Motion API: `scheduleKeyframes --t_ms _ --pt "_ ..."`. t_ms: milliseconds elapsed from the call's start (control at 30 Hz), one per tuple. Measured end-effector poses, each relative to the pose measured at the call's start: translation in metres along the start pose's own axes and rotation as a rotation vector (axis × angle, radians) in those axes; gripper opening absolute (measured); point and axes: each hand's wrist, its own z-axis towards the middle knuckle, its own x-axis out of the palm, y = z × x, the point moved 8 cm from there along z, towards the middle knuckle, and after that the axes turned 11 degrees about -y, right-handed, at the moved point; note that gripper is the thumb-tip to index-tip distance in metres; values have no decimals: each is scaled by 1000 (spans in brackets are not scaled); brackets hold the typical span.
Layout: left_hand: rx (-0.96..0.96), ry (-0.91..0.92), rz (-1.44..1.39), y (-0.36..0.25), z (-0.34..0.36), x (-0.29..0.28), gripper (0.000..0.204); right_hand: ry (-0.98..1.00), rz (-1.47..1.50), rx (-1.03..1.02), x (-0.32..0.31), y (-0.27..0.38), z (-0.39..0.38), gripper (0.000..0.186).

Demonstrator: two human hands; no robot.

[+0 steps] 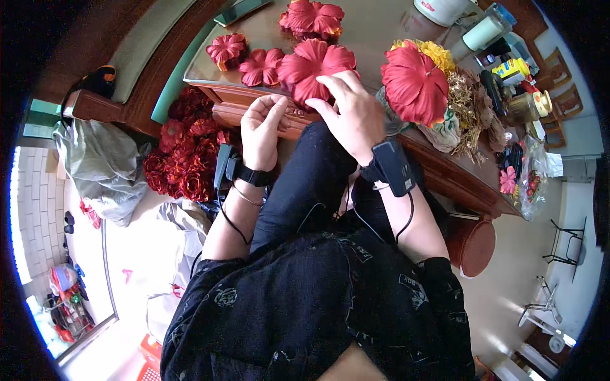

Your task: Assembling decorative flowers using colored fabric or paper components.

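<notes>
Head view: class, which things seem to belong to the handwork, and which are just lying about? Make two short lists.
Likely part of the work:
large red petals by the right hand
smaller red flower beyond the left hand
possibly the dark red flowers beside the table

Probably just lying about:
lidded jar
grey cloth
round stool

Seemingly a home room serving flower craft: wooden table (373, 37) with drawers at one o'clock, jar (528, 106) at two, round stool (475, 246) at four, heaped flowers (184, 151) near ten.
</notes>
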Motion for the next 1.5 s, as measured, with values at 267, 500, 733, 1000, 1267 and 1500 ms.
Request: scheduleKeyframes --t_ms 267,500,733,1000,1267,1500 --pt "-8 39 35 6 -2 4 13 13 58 31 16 -11 9 20" --pt "-21 47 31 6 -3 5 13 -17 83 16 20 -17 12 14" --pt "32 50 87 0 -4 6 14 -86 120 18 18 -23 17 11" --pt "900 60 692 -62 -23 44 26 -126 205 65 12 -25 18 12" --pt "914 142 948 -52 -25 58 28 -306 433 81 -35 10 22 9" --pt "1043 130 1022 -60 -32 58 30 -394 437 47 -80 35 15 9"
